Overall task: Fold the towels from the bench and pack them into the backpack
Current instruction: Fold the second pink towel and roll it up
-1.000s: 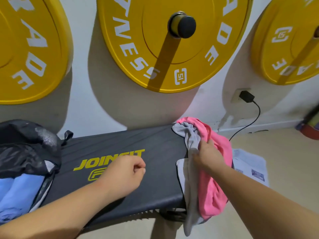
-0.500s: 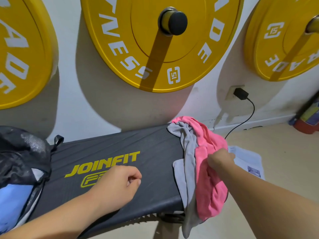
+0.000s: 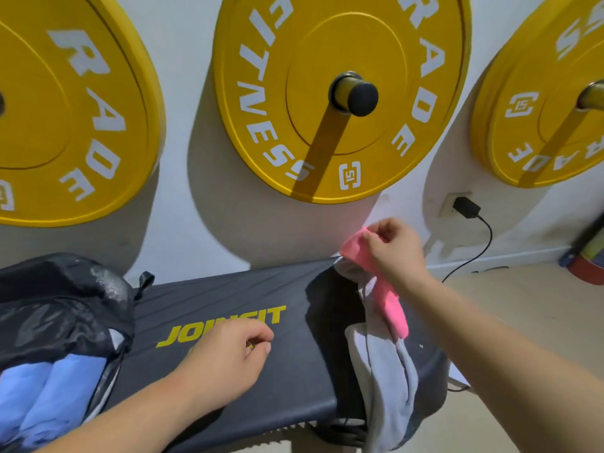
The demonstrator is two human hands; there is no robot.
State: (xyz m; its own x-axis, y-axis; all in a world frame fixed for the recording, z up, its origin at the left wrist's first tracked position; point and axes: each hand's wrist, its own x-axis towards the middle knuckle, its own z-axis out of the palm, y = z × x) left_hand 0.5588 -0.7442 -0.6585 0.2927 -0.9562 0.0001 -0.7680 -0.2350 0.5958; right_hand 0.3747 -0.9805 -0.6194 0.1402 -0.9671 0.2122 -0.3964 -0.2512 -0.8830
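The right hand (image 3: pixel 389 250), right of centre in the frame, pinches a corner of the pink towel (image 3: pixel 394 310) between curled fingers and thumb and holds it above the far edge of the bench (image 3: pixel 228 295). The rest of the cloth hangs down in a limp rope onto the grey towel (image 3: pixel 385 367), which drapes over the bench's right end. Both look light, soft and floppy, so they should not slip or break, but they will sag and twist from a single grip. I judge a second hold on the neighbouring corner is needed to spread the pink one flat. The left hand (image 3: pixel 228 351) hovers low over the bench at lower centre, fingers loosely curled and holding nothing. The backpack (image 3: pixel 62 305) sits open at lower left on the bench's other end, with rolled blue towels (image 3: pixel 49 387) inside. Yellow lettering on the bench reads JOINFIT — partly hidden by the left hand. The yellow weight plates (image 3: pixel 327 60) on the wall carry white letters, "ITNESS" and "RADE" among those visible, plus a small square logo.
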